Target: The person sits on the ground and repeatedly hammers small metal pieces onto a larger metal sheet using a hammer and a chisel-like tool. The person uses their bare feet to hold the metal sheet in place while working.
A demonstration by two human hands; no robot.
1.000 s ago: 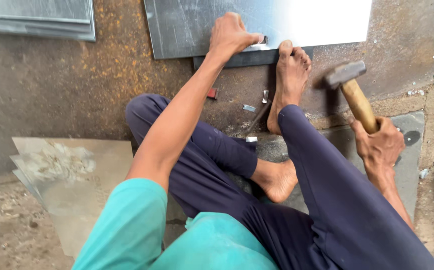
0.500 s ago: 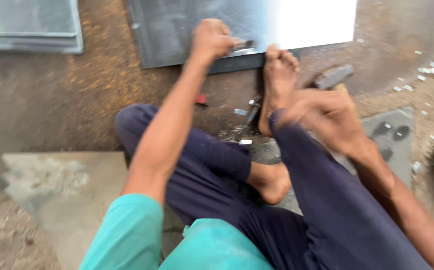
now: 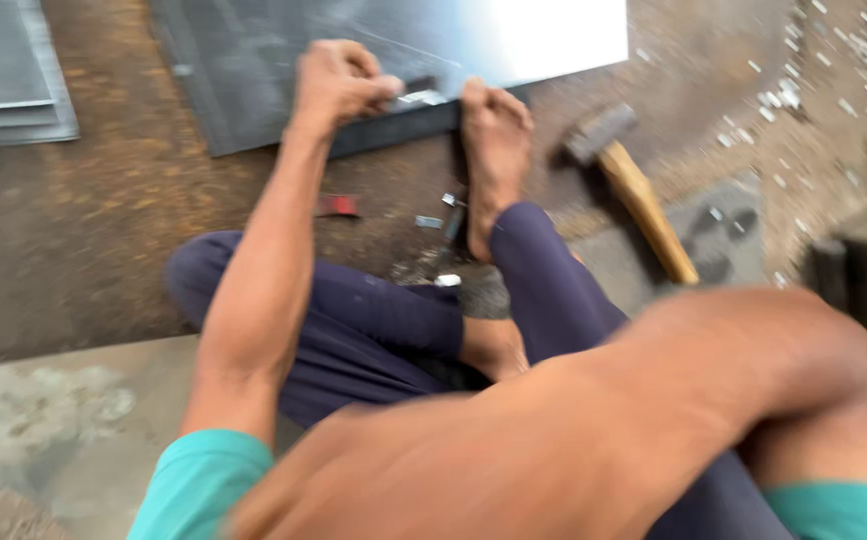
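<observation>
1. My left hand (image 3: 338,82) is stretched out ahead of me on the floor (image 3: 103,230), its fingers (image 3: 378,88) curled narrow and pinching a small bright metal piece (image 3: 418,97) at the near edge of the large metal sheet (image 3: 373,50).
2. That sheet lies flat on the floor at the far side, its right part glaring white with light.
3. A dark flat bar (image 3: 393,125) lies along the sheet's near edge, just under my left hand.
4. My bare right foot (image 3: 493,140) presses its toes on the bar and the sheet's edge, just beside my left hand.
5. My right arm (image 3: 593,430) sweeps across the near side as a blur; I cannot tell where my right hand is or how its fingers stand.
6. The hammer (image 3: 628,180), with a wooden handle and a dark head, is to the right of my foot, head toward the sheet; whether it rests on the floor or is held I cannot tell.
7. Small metal scraps (image 3: 443,215) and a red bit (image 3: 338,205) lie on the floor between my left arm and right leg.
8. A stack of grey sheets (image 3: 8,75) sits at the far left corner, well apart from my hands.
</observation>
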